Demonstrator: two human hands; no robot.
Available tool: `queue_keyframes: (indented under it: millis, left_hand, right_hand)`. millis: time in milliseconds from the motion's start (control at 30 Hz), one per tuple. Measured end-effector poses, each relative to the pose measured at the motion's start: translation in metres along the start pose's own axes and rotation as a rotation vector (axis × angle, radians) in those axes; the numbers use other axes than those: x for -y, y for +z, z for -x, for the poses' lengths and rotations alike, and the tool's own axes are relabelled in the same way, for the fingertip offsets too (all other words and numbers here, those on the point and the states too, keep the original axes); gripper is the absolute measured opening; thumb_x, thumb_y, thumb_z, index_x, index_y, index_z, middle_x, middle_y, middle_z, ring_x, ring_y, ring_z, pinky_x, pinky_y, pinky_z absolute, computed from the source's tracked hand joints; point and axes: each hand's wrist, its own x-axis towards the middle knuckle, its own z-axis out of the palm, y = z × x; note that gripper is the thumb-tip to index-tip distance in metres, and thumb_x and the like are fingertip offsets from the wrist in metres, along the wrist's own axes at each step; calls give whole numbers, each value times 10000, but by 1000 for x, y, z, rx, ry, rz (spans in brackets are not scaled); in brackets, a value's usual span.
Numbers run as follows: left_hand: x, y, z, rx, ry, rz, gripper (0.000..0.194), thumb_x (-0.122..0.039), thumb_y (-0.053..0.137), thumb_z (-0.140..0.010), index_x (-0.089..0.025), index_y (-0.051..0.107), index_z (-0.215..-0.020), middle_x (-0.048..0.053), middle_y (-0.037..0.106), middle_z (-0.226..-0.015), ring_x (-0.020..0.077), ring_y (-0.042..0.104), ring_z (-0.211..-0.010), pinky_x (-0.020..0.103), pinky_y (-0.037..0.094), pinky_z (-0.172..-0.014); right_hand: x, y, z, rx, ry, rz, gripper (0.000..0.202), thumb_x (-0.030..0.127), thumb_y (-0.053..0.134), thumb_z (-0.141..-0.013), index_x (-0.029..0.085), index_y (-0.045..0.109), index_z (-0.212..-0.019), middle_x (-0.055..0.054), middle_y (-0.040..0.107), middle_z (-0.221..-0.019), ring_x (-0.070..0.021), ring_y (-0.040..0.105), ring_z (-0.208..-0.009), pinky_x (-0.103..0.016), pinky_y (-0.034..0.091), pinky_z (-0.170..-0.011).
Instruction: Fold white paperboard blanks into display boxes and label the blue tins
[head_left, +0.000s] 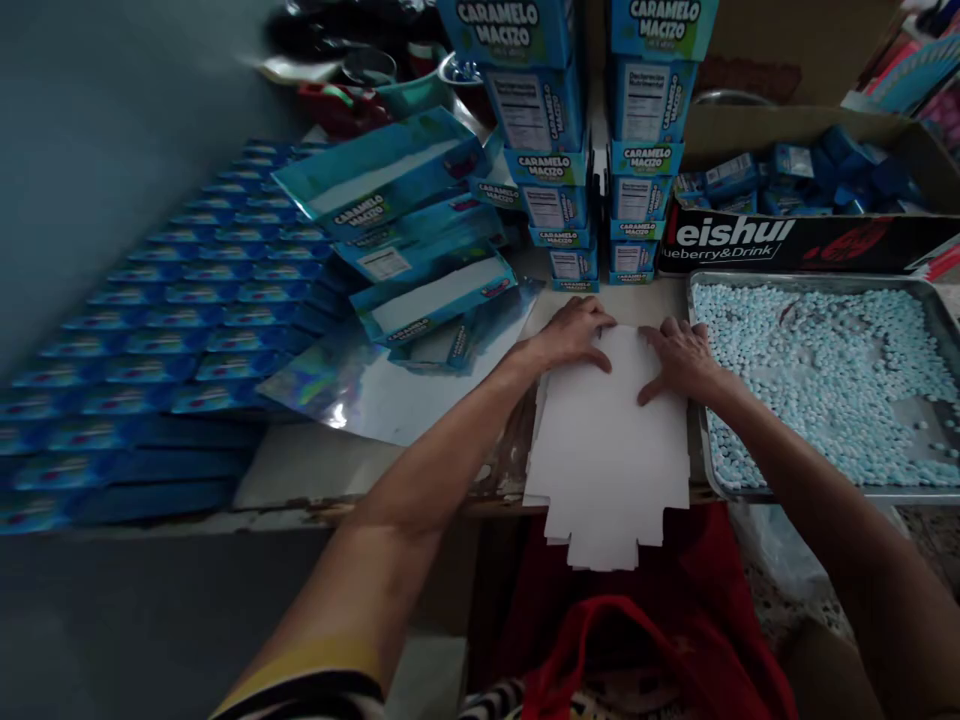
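A stack of white die-cut box blanks (607,450) lies in front of me, its notched near end jutting past the table's edge. My left hand (574,338) grips the far left corner of the top blank, fingers curled at the edge and thumb on the white face. At the far right corner is my right hand (681,358), its thumb and index finger on the blank and the other fingers bent over the side. Whether the top blank is lifted from those beneath is hard to see.
Blue printed cartons (420,230) lie stacked on a shiny sheet (375,395) at left, beside rows of blue boxes (150,340). Two towers of caramel boxes (551,205) stand behind. Right are a metal tray (697,400) of pale blue candies and a black carton (795,240) of small blue packs.
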Motion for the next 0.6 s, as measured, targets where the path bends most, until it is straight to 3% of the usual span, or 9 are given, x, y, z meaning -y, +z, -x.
queue_keyframes:
  millis: [133, 200, 367, 467, 533, 600]
  left_hand:
    - [-2, 1, 4, -146, 17, 11, 845, -469, 1033, -538, -201, 733, -1281, 115, 618, -1287, 337, 574, -1241, 462, 475, -1120]
    - [-6, 4, 10, -223, 17, 2, 849, -465, 1046, -516, -201, 737, -1261, 126, 607, -1344, 352, 567, -1284, 481, 472, -1141]
    - [-20, 6, 17, -254, 1, -48, 781, -448, 1041, -548, -184, 735, -1216, 154, 653, -1361, 368, 586, -1297, 484, 478, -1121]
    - [-29, 3, 17, -298, -83, -31, 496, -345, 980, -680, -186, 734, -1080, 106, 751, -1106, 302, 675, -1086, 409, 508, -984]
    - [-31, -1, 19, -324, -143, 89, 270, -273, 909, -758, -192, 719, -933, 34, 744, -895, 226, 679, -889, 331, 498, -838]
    - [-31, -11, 21, -354, -151, 236, 192, -250, 874, -772, -194, 694, -809, -19, 701, -775, 170, 636, -773, 282, 461, -735]
  right_hand:
    - [0, 6, 2, -102, -10, -18, 1374, 751, 924, -566, 135, 339, -1645, -233, 570, -1385, -437, 519, -1248, -499, 333, -1047]
    - [0, 9, 7, -169, -18, -16, 1367, 774, 907, -581, 123, 340, -1641, -244, 560, -1405, -444, 505, -1255, -505, 339, -1040]
    - [4, 13, 23, -301, -13, 0, 1231, 788, 869, -648, 125, 425, -1584, -239, 577, -1379, -424, 506, -1213, -502, 365, -1007]
    - [7, 13, 29, -306, -4, -18, 1137, 730, 877, -697, 116, 457, -1556, -243, 600, -1341, -429, 519, -1215, -512, 383, -1012]
    - [5, 11, 29, -295, 28, -71, 1121, 661, 919, -687, 124, 461, -1559, -246, 606, -1353, -446, 525, -1249, -539, 399, -1034]
    - [1, 6, 29, -291, 93, -227, 1140, 568, 980, -630, 142, 469, -1556, -232, 623, -1362, -450, 544, -1275, -569, 425, -1055]
